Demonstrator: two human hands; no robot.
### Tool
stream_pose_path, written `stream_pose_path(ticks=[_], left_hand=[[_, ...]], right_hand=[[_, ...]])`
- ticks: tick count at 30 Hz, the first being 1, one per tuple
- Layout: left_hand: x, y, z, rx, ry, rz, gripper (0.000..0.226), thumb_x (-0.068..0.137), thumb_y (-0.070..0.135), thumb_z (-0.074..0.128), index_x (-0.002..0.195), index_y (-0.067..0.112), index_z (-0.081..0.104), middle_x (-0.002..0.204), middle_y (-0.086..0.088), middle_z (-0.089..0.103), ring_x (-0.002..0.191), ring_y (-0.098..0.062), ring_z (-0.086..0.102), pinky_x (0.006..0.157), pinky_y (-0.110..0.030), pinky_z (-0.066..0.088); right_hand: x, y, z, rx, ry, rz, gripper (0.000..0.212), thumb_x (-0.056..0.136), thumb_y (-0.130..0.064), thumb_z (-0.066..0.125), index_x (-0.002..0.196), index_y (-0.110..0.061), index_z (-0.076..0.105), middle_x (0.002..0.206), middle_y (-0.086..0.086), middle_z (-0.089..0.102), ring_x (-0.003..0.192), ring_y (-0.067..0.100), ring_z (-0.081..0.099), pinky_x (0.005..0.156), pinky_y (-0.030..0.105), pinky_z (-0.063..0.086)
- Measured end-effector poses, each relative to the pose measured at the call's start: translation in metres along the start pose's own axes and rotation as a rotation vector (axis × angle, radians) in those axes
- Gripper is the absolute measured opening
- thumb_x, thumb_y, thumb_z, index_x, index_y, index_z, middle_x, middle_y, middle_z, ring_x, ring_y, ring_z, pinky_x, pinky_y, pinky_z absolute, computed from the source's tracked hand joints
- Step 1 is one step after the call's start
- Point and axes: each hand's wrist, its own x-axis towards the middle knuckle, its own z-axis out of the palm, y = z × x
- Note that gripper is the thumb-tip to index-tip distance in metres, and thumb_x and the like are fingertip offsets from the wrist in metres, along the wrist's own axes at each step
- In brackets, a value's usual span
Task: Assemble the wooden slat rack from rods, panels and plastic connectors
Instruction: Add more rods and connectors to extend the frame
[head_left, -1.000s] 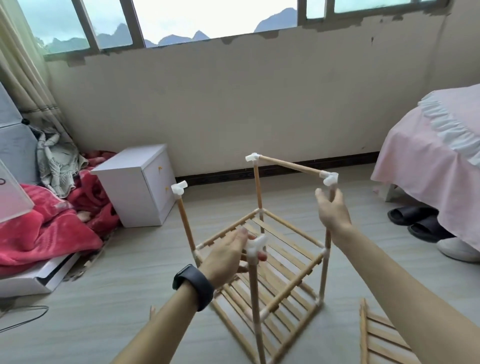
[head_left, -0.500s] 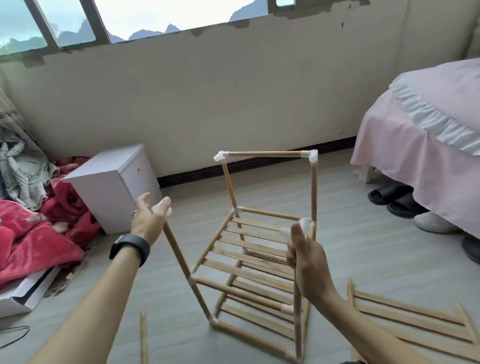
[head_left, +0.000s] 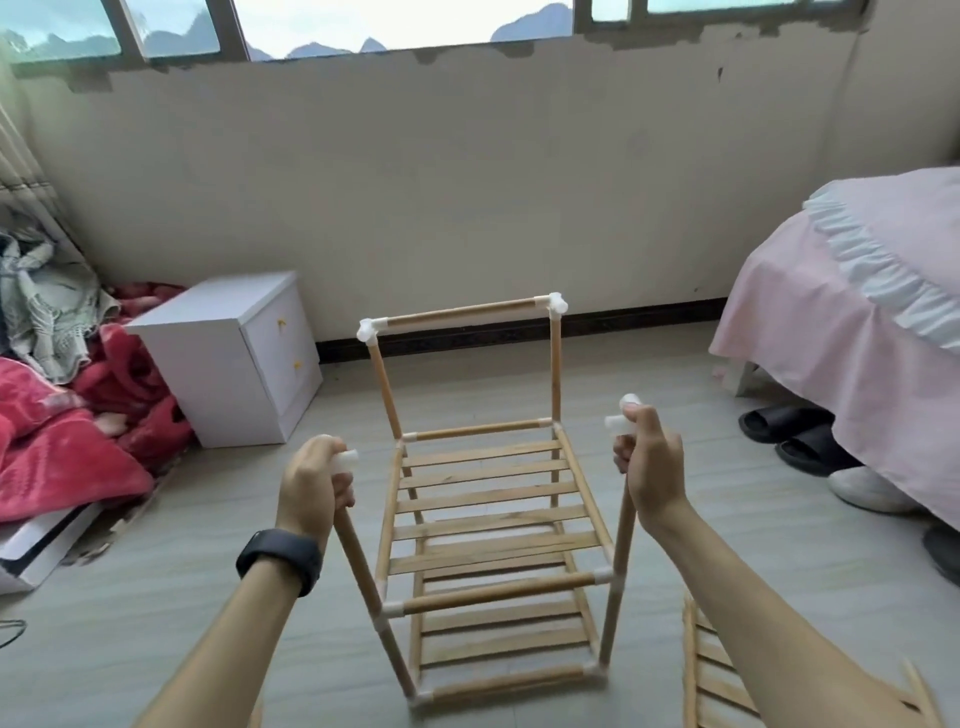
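Rack (head_left: 493, 519) upright between our hands; left hand (head_left: 311, 488) and right hand (head_left: 649, 467) each curl round a near post (head_left: 358, 561); panel (head_left: 709, 670) lies nearer the right.

Head camera looks forward and down (wide-angle) at nearby rack (head_left: 488, 498).

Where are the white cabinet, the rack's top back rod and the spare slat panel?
White cabinet (head_left: 208, 384), head view, its side wall.
Top back rod (head_left: 462, 314), head view, mid-length.
Spare slat panel (head_left: 689, 665), head view, left rail.
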Motion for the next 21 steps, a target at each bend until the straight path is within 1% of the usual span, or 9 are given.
stream_pose_path(ticks=[2, 6, 11, 12, 14, 16, 18, 19, 21], left_hand=[[0.004, 0.000, 0.004, 0.010, 0.024, 0.012, 0.018, 0.091, 0.025, 0.047, 0.077, 0.014, 0.051, 0.046, 0.008, 0.040, 0.040, -0.010, 0.037, 0.051, -0.031, 0.036], [0.001, -0.003, 0.008, 0.030, 0.040, 0.047, 0.020, 0.092, 0.023, 0.043, 0.075, 0.014, 0.050, 0.046, 0.009, 0.041, 0.041, -0.009, 0.037, 0.047, -0.029, 0.034], [-0.006, 0.000, 0.004, 0.011, -0.056, 0.044, 0.020, 0.096, 0.026, 0.044, 0.079, 0.015, 0.049, 0.049, 0.008, 0.041, 0.047, -0.013, 0.035, 0.048, -0.028, 0.034], [-0.009, 0.001, 0.002, 0.009, -0.091, 0.035, 0.024, 0.098, 0.033, 0.044, 0.083, 0.015, 0.050, 0.051, 0.007, 0.044, 0.050, -0.014, 0.037, 0.050, -0.027, 0.037], [-0.016, 0.002, -0.006, -0.004, -0.140, -0.007, 0.047, 0.101, 0.057, 0.034, 0.098, 0.014, 0.054, 0.061, 0.000, 0.053, 0.056, -0.015, 0.049, 0.060, -0.028, 0.045], [-0.022, -0.008, -0.020, 0.008, -0.126, -0.025, 0.074, 0.090, 0.077, 0.020, 0.114, 0.018, 0.057, 0.079, -0.005, 0.067, 0.073, -0.019, 0.064, 0.074, -0.034, 0.049], [-0.025, -0.029, -0.041, 0.076, -0.075, -0.052, 0.077, 0.083, 0.079, 0.021, 0.121, 0.022, 0.057, 0.099, -0.006, 0.071, 0.094, -0.021, 0.067, 0.082, -0.041, 0.049], [-0.027, -0.043, -0.052, 0.123, -0.051, -0.092, 0.073, 0.085, 0.077, 0.024, 0.122, 0.022, 0.056, 0.105, -0.006, 0.070, 0.099, -0.021, 0.065, 0.085, -0.042, 0.048], [-0.032, -0.080, -0.075, 0.227, -0.032, -0.201, 0.059, 0.097, 0.067, 0.033, 0.125, 0.019, 0.053, 0.114, -0.006, 0.066, 0.104, -0.021, 0.061, 0.090, -0.044, 0.046]], right_hand=[[-0.002, 0.006, 0.002, -0.013, 0.021, -0.024, 0.038, 0.085, -0.049, 0.051, 0.060, -0.020, 0.047, 0.049, -0.006, 0.039, 0.044, 0.006, 0.036, 0.045, 0.020, 0.032], [-0.003, 0.011, 0.003, -0.055, 0.102, -0.092, 0.044, 0.090, -0.048, 0.047, 0.057, -0.019, 0.047, 0.044, -0.008, 0.041, 0.042, 0.005, 0.038, 0.048, 0.025, 0.033], [-0.007, 0.009, 0.002, -0.063, 0.112, -0.126, 0.048, 0.090, -0.055, 0.046, 0.059, -0.018, 0.045, 0.047, -0.008, 0.040, 0.044, 0.007, 0.037, 0.050, 0.028, 0.032], [-0.010, 0.009, 0.000, -0.091, 0.105, -0.137, 0.051, 0.091, -0.058, 0.045, 0.063, -0.016, 0.046, 0.050, -0.005, 0.042, 0.047, 0.009, 0.039, 0.052, 0.029, 0.033], [-0.019, 0.016, -0.004, -0.175, 0.101, -0.144, 0.063, 0.090, -0.072, 0.042, 0.078, -0.012, 0.049, 0.064, 0.003, 0.045, 0.057, 0.015, 0.042, 0.055, 0.031, 0.037], [-0.034, 0.038, -0.011, -0.279, 0.183, -0.127, 0.071, 0.084, -0.078, 0.049, 0.090, -0.007, 0.047, 0.079, 0.010, 0.048, 0.069, 0.022, 0.047, 0.064, 0.037, 0.043], [-0.055, 0.065, -0.012, -0.442, 0.286, -0.102, 0.060, 0.079, -0.067, 0.062, 0.093, -0.010, 0.046, 0.091, 0.008, 0.049, 0.084, 0.026, 0.049, 0.074, 0.045, 0.045], [-0.067, 0.077, -0.009, -0.520, 0.256, -0.092, 0.050, 0.079, -0.057, 0.068, 0.093, -0.015, 0.046, 0.092, 0.003, 0.048, 0.087, 0.025, 0.049, 0.077, 0.046, 0.046], [-0.090, 0.098, 0.005, -0.650, 0.051, -0.126, 0.031, 0.084, -0.032, 0.076, 0.095, -0.022, 0.050, 0.093, -0.005, 0.049, 0.090, 0.019, 0.049, 0.080, 0.041, 0.046]])
